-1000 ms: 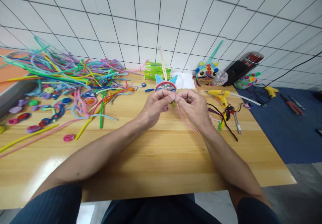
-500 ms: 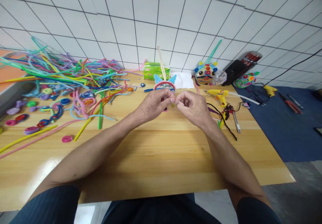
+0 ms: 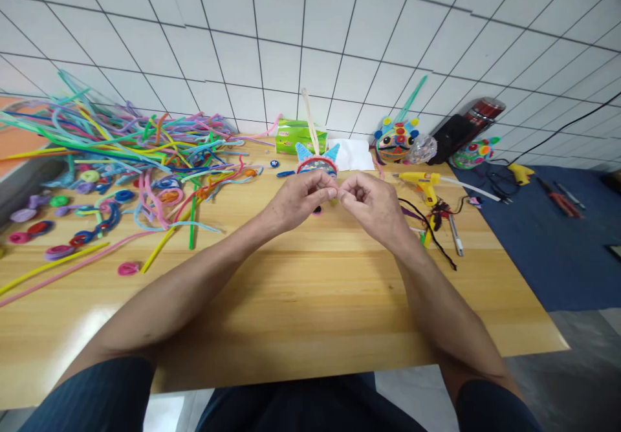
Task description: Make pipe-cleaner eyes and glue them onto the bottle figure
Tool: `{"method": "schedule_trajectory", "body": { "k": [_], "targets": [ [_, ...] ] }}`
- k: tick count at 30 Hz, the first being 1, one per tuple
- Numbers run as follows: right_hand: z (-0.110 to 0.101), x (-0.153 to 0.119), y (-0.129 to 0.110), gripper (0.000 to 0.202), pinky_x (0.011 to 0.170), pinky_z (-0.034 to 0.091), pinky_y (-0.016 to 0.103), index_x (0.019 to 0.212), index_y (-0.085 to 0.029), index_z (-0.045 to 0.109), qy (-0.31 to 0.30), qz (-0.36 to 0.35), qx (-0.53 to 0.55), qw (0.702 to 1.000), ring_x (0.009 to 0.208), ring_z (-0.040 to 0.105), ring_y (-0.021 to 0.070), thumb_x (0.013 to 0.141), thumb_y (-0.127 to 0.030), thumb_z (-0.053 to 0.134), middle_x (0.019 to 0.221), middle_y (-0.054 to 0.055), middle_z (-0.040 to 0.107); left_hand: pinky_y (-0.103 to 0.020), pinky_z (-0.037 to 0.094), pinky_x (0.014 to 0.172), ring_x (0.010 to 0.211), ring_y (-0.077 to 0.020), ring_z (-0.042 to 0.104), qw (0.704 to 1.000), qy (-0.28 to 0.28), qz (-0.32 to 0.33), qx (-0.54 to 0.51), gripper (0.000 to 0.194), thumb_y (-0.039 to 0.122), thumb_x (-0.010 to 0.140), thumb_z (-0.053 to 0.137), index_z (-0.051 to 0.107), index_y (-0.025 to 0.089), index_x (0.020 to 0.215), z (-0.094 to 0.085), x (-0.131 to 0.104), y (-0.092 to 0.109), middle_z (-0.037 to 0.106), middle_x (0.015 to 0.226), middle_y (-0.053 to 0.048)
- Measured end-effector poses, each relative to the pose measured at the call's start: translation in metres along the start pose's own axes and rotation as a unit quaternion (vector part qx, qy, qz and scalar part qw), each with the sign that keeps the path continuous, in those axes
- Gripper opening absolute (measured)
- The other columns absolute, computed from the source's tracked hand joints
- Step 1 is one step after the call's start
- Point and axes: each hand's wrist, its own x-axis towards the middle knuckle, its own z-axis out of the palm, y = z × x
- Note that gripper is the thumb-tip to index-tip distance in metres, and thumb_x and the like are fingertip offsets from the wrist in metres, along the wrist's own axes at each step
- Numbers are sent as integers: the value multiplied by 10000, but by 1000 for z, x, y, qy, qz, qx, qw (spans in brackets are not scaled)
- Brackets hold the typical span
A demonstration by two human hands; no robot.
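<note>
My left hand (image 3: 306, 200) and my right hand (image 3: 371, 207) meet at the fingertips over the middle of the wooden table (image 3: 291, 302). Both are closed in a pinch. Whatever lies between the fingertips is too small to make out. Just behind the hands stands a decorated piece with blue pointed ears (image 3: 330, 153) and a red-edged rim; my fingers cover its lower part. A pale strip (image 3: 310, 121) rises behind it. Left of it lie a dark blue piece (image 3: 286, 174) and a blue button (image 3: 274, 163).
A heap of coloured pipe cleaners (image 3: 145, 138) and coiled rounds (image 3: 59, 251) fills the left side. At the back are a green tissue pack (image 3: 291, 138), white paper (image 3: 356, 155) and a finished colourful head (image 3: 395, 144). A yellow glue gun (image 3: 424, 185) and white pen (image 3: 457, 237) lie right.
Both hands stay pinched together in nearly the same spot, with only slight finger movement. Nothing on the table has visibly moved.
</note>
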Motion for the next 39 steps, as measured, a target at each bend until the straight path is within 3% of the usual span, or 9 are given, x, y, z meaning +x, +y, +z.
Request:
{"method": "schedule_trajectory", "body": {
  "k": [3, 5, 12, 16, 21, 26, 31, 35, 39],
  "targets": [
    [-1, -1, -2, 109, 648, 394, 292, 772, -221, 633, 1, -36, -48, 998, 653, 550, 131, 852, -147, 629, 717, -16, 655, -233, 390, 578, 617, -112, 507, 993, -10, 43, 110, 146, 300, 927, 691, 677, 173, 857, -9, 0, 4, 612, 694, 15],
    [1, -2, -2, 87, 648, 405, 294, 802, -221, 655, 13, -31, -36, 999, 659, 560, 136, 882, -189, 648, 730, -10, 666, -235, 396, 597, 646, -114, 518, 991, 17, 59, 117, 143, 288, 935, 680, 672, 174, 849, -8, -1, 6, 623, 721, 10],
    [12, -1, 2, 116, 588, 445, 273, 873, -218, 692, 32, 37, 94, 994, 625, 585, 127, 906, -328, 687, 752, -8, 710, -215, 410, 526, 649, -113, 515, 990, 91, -24, -104, 362, 511, 864, 799, 636, 188, 847, 15, -5, 2, 602, 767, -1],
    [11, -1, 2, 132, 585, 444, 266, 864, -213, 680, 26, 43, 114, 992, 628, 591, 124, 903, -340, 672, 752, -8, 707, -208, 375, 496, 572, -84, 439, 982, 110, -59, -143, 346, 491, 852, 806, 641, 188, 872, 19, -5, -1, 581, 740, 19],
    [5, -2, 1, 87, 622, 425, 290, 786, -227, 628, 25, -8, -3, 1000, 639, 568, 138, 868, -207, 649, 719, -10, 657, -235, 386, 566, 615, -108, 493, 998, 37, 23, 42, 168, 347, 912, 720, 685, 184, 891, 5, -2, 4, 639, 764, 7],
    [4, -3, -1, 135, 686, 434, 313, 766, -234, 614, 31, -79, -98, 992, 691, 582, 156, 856, -133, 618, 772, 14, 684, -258, 398, 650, 651, -119, 504, 975, 31, 111, 188, 111, 205, 925, 647, 683, 178, 824, -5, -2, 11, 644, 735, 8],
    [9, -2, -1, 69, 630, 451, 293, 841, -234, 663, 42, -5, 4, 999, 653, 589, 144, 907, -251, 672, 759, -2, 697, -238, 429, 592, 693, -137, 557, 996, 72, 33, 28, 231, 402, 945, 705, 661, 189, 867, 6, -6, 8, 661, 803, -17],
    [11, -1, 1, 124, 588, 427, 283, 851, -229, 662, 38, 18, 65, 997, 617, 560, 130, 928, -325, 679, 741, -13, 682, -212, 389, 514, 613, -110, 493, 989, 88, -36, -113, 366, 527, 856, 802, 653, 194, 881, 14, -6, 2, 604, 748, 7],
    [8, -2, 3, 101, 614, 420, 294, 807, -233, 633, 43, -8, 6, 999, 630, 558, 137, 905, -238, 660, 719, -17, 652, -222, 386, 522, 596, -110, 499, 998, 54, -17, -40, 263, 441, 904, 756, 669, 193, 900, 8, -4, 1, 644, 765, -1]
  ]
}}
